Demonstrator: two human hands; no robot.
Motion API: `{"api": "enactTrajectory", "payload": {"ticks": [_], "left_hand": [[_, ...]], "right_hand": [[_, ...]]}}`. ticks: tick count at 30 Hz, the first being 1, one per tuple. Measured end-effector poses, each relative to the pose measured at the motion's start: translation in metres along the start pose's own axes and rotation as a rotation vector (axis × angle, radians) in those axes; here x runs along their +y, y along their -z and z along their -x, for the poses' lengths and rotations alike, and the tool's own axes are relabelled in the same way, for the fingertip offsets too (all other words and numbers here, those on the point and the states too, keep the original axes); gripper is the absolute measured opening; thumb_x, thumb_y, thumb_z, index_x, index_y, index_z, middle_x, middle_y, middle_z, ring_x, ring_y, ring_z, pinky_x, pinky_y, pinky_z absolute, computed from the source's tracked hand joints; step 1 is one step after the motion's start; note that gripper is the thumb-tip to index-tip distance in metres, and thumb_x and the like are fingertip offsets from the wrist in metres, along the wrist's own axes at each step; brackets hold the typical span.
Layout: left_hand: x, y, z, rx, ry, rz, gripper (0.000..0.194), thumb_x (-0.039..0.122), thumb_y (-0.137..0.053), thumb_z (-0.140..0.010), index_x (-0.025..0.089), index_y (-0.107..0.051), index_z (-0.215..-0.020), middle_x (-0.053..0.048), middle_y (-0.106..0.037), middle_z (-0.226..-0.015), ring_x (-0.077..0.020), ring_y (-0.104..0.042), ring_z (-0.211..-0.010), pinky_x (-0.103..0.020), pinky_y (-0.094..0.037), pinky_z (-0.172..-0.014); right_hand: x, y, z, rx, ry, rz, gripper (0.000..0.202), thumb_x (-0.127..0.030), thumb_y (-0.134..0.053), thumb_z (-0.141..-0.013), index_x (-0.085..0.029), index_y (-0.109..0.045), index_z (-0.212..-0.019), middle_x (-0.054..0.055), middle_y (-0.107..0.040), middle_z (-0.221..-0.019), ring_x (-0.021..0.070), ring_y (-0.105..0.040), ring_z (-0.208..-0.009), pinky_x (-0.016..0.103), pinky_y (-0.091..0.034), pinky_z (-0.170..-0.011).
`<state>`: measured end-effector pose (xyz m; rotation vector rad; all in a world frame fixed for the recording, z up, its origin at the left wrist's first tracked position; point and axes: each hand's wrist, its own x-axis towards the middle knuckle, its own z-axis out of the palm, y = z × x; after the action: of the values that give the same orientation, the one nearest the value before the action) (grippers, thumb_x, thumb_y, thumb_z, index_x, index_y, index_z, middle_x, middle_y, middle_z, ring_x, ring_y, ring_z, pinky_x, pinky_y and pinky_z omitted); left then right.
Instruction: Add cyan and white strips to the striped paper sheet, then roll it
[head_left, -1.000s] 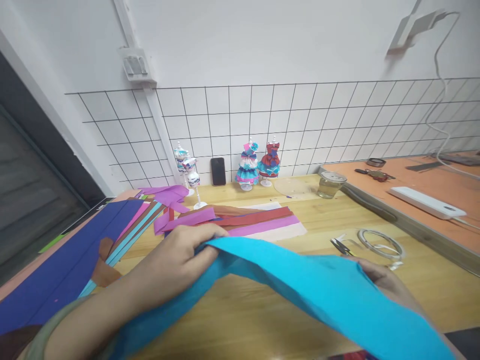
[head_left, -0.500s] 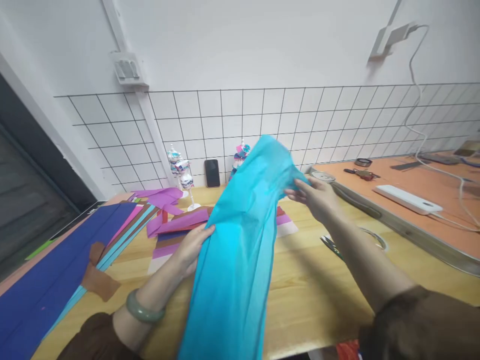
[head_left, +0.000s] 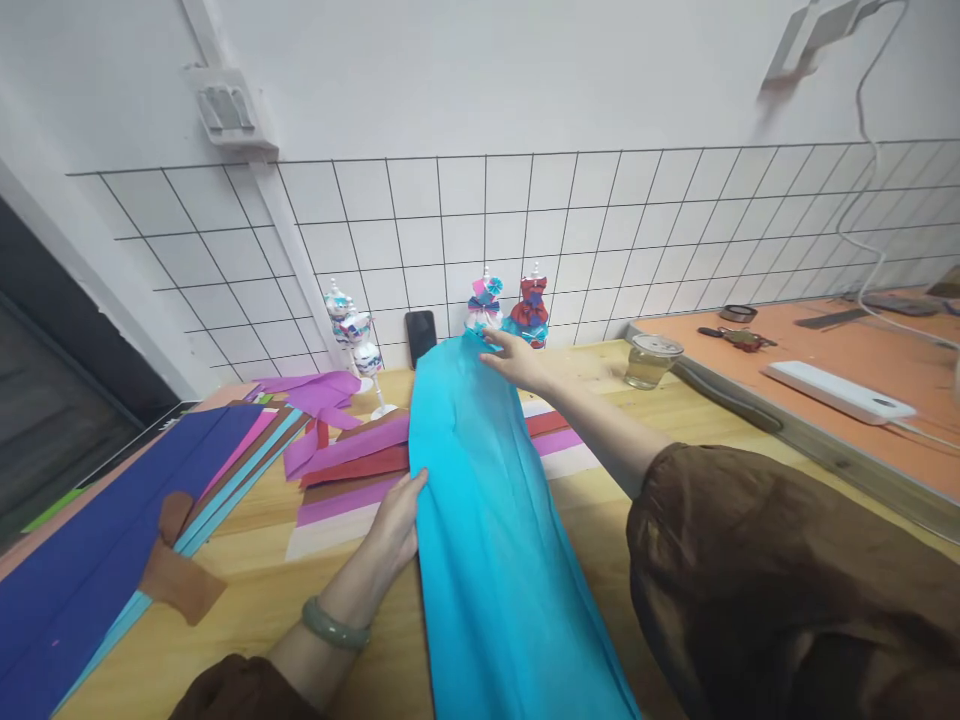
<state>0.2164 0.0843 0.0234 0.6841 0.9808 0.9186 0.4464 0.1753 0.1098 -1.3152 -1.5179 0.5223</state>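
- The blue cloth (head_left: 487, 520) is looking thin and smooth, its soft creases giving off a faint sheen.
- The sleeve (head_left: 772, 570) is showing brown, satiny cloth with a glossy, puckered surface.
- The bangle (head_left: 336, 625) is gleaming like polished stone.
- The navy sheet (head_left: 150, 510) and purple strip (head_left: 367, 447) are looking matt; whether cloth or paper cannot be told.
- The bench (head_left: 259, 550) is showing smooth, lightly glossy wood grain.
- The phone (head_left: 421, 338) is presenting a dark, glassy face.
- The cup (head_left: 652, 362) is looking clear, like glass or plastic.
- The power strip (head_left: 838, 393) is showing smooth white plastic.
- The tiles (head_left: 461, 240) are looking smooth and glazed.
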Motion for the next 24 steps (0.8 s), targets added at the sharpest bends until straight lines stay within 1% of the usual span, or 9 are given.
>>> {"api": "enactTrajectory", "payload": {"ticks": [4, 7, 10, 13, 16, 18, 20, 22, 24], "left_hand": [[-0.002, 0.002, -0.004, 0.051, 0.007, 0.017, 0.019, 0.015, -0.05, -0.083, 0.011, -0.057, -0.101, -0.011, -0.069, -0.084, -0.0193, -0.066, -0.07, -0.032, -0.054, -0.068], [0.0, 0.003, -0.008, 0.066, 0.017, 0.037, 0.02, 0.015, -0.048, -0.084, 0.008, -0.056, -0.101, -0.011, -0.069, -0.083, -0.0191, -0.066, -0.067, -0.033, -0.055, -0.067], [0.001, 0.005, -0.013, 0.039, 0.098, 0.06, 0.022, 0.017, -0.045, -0.086, 0.006, -0.056, -0.102, -0.014, -0.068, -0.083, -0.0215, -0.066, -0.07, -0.036, -0.054, -0.069], [0.004, 0.005, -0.014, 0.023, 0.114, 0.07, 0.023, 0.018, -0.044, -0.087, 0.006, -0.056, -0.103, -0.014, -0.068, -0.082, -0.0226, -0.066, -0.072, -0.038, -0.054, -0.071], [0.008, 0.006, -0.01, -0.011, 0.068, 0.035, 0.022, 0.013, -0.047, -0.083, 0.007, -0.056, -0.102, -0.013, -0.068, -0.083, -0.0227, -0.066, -0.071, -0.039, -0.054, -0.071], [0.011, 0.009, -0.006, -0.062, 0.008, -0.022, 0.025, 0.011, -0.051, -0.08, 0.008, -0.055, -0.104, -0.014, -0.067, -0.09, -0.0229, -0.066, -0.076, -0.038, -0.053, -0.073], [0.014, 0.013, -0.005, -0.04, -0.093, -0.116, 0.036, 0.013, -0.054, -0.078, 0.01, -0.049, -0.113, -0.014, -0.064, -0.1, -0.0231, -0.064, -0.085, -0.038, -0.051, -0.078], [0.014, 0.018, -0.005, 0.079, -0.241, -0.288, 0.05, 0.017, -0.056, -0.077, 0.014, -0.039, -0.124, -0.014, -0.059, -0.112, -0.0234, -0.058, -0.1, -0.039, -0.047, -0.086], [0.012, 0.021, -0.005, 0.196, -0.448, -0.594, 0.055, 0.022, -0.057, -0.077, 0.019, -0.037, -0.127, -0.013, -0.05, -0.124, -0.0246, -0.047, -0.115, -0.042, -0.039, -0.096]], "right_hand": [[0.013, 0.007, 0.041, -0.058, -0.127, 0.022, 0.055, -0.019, -0.055, -0.079, -0.021, -0.037, -0.13, 0.008, -0.044, -0.131, 0.0126, -0.064, -0.078, 0.028, -0.052, -0.071], [0.024, 0.023, 0.087, -0.066, -0.304, 0.067, 0.046, -0.017, -0.05, -0.081, -0.012, -0.042, -0.126, 0.013, -0.056, -0.113, 0.0102, -0.064, -0.062, 0.022, -0.051, -0.054], [0.028, 0.037, 0.137, -0.11, -0.496, 0.094, 0.034, -0.018, -0.048, -0.081, -0.007, -0.05, -0.113, 0.012, -0.064, -0.087, 0.0115, -0.062, -0.052, 0.018, -0.044, -0.039], [0.023, 0.042, 0.181, -0.239, -0.659, 0.031, 0.023, -0.024, -0.045, -0.083, -0.01, -0.053, -0.1, 0.004, -0.062, -0.064, 0.0127, -0.062, -0.05, 0.02, -0.047, -0.042], [0.014, 0.04, 0.214, -0.387, -0.777, -0.051, 0.021, -0.028, -0.046, -0.082, -0.013, -0.054, -0.094, 0.001, -0.06, -0.064, 0.0112, -0.06, -0.047, 0.02, -0.046, -0.043], [0.009, 0.037, 0.23, -0.43, -0.798, -0.044, 0.023, -0.032, -0.048, -0.08, -0.015, -0.054, -0.093, -0.001, -0.059, -0.064, 0.0097, -0.057, -0.043, 0.019, -0.042, -0.04], [0.005, 0.034, 0.243, -0.381, -0.734, 0.073, 0.023, -0.035, -0.05, -0.078, -0.015, -0.054, -0.089, -0.001, -0.058, -0.061, 0.0099, -0.055, -0.045, 0.019, -0.039, -0.042], [0.0, 0.032, 0.252, -0.288, -0.618, 0.267, 0.019, -0.034, -0.053, -0.076, -0.017, -0.055, -0.084, 0.0, -0.06, -0.063, 0.0123, -0.057, -0.054, 0.021, -0.038, -0.049], [-0.005, 0.029, 0.259, -0.225, -0.543, 0.444, 0.015, -0.033, -0.054, -0.075, -0.018, -0.056, -0.077, 0.002, -0.062, -0.068, 0.0147, -0.058, -0.063, 0.023, -0.037, -0.055]]}}
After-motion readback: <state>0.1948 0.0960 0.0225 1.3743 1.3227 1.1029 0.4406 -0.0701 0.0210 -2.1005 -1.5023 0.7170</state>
